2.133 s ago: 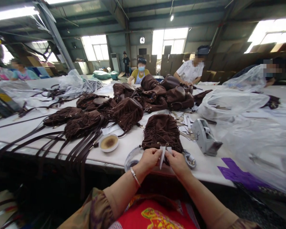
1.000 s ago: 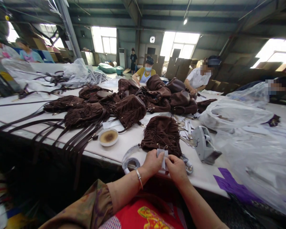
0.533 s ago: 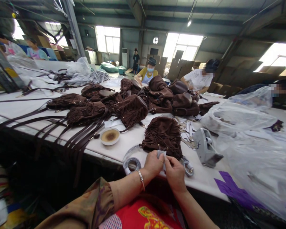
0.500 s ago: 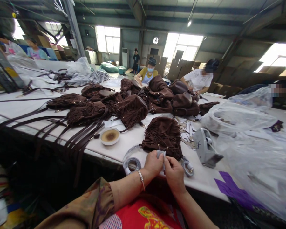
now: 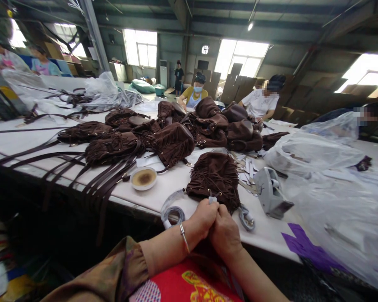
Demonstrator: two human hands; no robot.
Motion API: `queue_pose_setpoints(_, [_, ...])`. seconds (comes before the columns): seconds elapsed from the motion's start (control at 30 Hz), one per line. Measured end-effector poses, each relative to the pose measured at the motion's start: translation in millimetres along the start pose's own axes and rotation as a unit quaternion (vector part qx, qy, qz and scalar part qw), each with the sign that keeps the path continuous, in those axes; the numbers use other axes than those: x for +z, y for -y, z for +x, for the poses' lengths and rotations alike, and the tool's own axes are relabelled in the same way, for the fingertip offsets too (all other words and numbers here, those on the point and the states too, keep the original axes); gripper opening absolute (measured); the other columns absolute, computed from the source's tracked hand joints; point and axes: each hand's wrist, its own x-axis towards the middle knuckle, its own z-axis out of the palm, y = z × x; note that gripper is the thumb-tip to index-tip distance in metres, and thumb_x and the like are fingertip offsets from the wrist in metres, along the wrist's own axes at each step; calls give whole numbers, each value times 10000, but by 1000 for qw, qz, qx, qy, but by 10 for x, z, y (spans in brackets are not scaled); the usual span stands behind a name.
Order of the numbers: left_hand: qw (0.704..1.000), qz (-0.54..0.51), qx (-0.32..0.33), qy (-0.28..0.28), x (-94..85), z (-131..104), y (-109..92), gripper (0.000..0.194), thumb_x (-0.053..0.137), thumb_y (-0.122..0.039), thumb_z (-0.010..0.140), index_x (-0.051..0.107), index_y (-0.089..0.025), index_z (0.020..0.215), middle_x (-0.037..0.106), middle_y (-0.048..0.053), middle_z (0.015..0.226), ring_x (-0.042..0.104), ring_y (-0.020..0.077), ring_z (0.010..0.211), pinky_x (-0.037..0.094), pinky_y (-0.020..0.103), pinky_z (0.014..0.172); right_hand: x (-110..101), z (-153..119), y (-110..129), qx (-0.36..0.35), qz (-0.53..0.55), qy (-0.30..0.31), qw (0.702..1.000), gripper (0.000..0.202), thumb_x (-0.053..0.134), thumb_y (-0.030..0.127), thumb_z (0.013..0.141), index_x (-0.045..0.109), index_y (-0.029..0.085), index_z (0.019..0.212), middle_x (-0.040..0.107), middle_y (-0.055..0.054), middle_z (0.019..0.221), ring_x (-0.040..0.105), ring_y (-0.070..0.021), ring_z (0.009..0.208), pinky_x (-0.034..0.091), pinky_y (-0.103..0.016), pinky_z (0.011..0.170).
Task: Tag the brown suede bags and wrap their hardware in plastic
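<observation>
Both hands meet at the table's front edge, against the near end of a dark brown fringed bag [image 5: 212, 174]. My left hand [image 5: 205, 216], with a silver bangle at the wrist, is closed on a small grey-white wrap [image 5: 212, 200] whose tip pokes out above the fingers. Pressed against it, my right hand [image 5: 225, 230] is closed too; what its fingers hold is hidden. A strap coil in clear wrapping [image 5: 175, 216] lies left of the hands, and a second wrapped piece [image 5: 247, 218] lies to their right.
Brown bags [image 5: 173, 140] are heaped mid-table, their straps hanging over the front edge at left. A round dish [image 5: 143, 178] stands nearer. To the right are a grey tape dispenser [image 5: 271, 193], a purple piece [image 5: 308, 247] and clear plastic bags [image 5: 343, 209]. Several people sit around.
My hands have come closer together, and my right fingers have folded in against my left hand. Less of the grey-white wrap shows now. The whole view has shifted slightly.
</observation>
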Motion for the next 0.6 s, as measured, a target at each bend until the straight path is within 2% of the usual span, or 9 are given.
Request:
queue_pose_setpoints(0.1, [1000,-3,-21,0,22,58,-8,182,613,-219,780,498,-189,641,481,-31,587,425,122,561,387,259,552,13,-16,14,-44,-78,16,996,322,469,58,835,696,143,1046,629,-140,948,582,-249,845,521,-340,753])
queue_pose_setpoints(0.23, [999,-13,-35,20,6,115,-5,198,571,-233,806,491,-189,631,488,-25,568,447,123,545,402,258,551,-5,-130,54,-101,-112,3,989,435,436,15,807,685,84,1158,668,-202,1055,611,-297,918,541,-415,821])
queue_pose_setpoints(0.3, [998,-16,-42,33,-40,117,-15,193,524,-240,836,504,-182,653,503,-18,566,466,121,530,407,252,537,-76,-238,81,-124,-83,0,989,479,418,11,815,655,70,1227,647,-230,1177,602,-331,1056,536,-450,863])
queue_pose_setpoints(0.4, [998,-12,-46,49,-132,100,-38,198,483,-269,869,528,-170,703,512,-16,564,459,108,482,382,235,482,-262,-349,70,-116,50,7,992,445,440,77,881,638,137,1275,647,-192,1233,592,-320,1146,524,-455,914])
queue_pose_setpoints(0.43, [998,-13,-40,55,-158,94,-43,197,484,-281,871,527,-169,716,510,-19,567,450,102,469,375,229,468,-325,-344,42,-86,106,7,991,403,462,123,905,651,166,1258,669,-170,1197,611,-305,1115,520,-448,923])
queue_pose_setpoints(0.5, [996,-20,-18,80,-192,83,-44,199,493,-311,872,512,-171,733,503,-25,581,445,93,461,382,222,460,-404,-256,-48,25,212,0,977,295,519,239,925,698,197,1156,709,-132,1076,650,-275,1001,527,-413,886])
queue_pose_setpoints(0.57, [993,-25,11,112,-200,74,-33,228,511,-366,870,503,-173,748,499,-29,596,437,85,459,392,218,454,-392,-90,-157,183,314,12,932,276,573,399,905,728,182,980,710,-91,858,651,-221,759,539,-335,688])
queue_pose_setpoints(0.6, [992,-22,24,126,-198,70,-25,253,523,-401,867,509,-172,761,501,-29,606,431,82,460,393,215,450,-354,5,-204,257,375,37,890,339,593,486,877,714,170,882,678,-61,736,594,-171,599,490,-281,544])
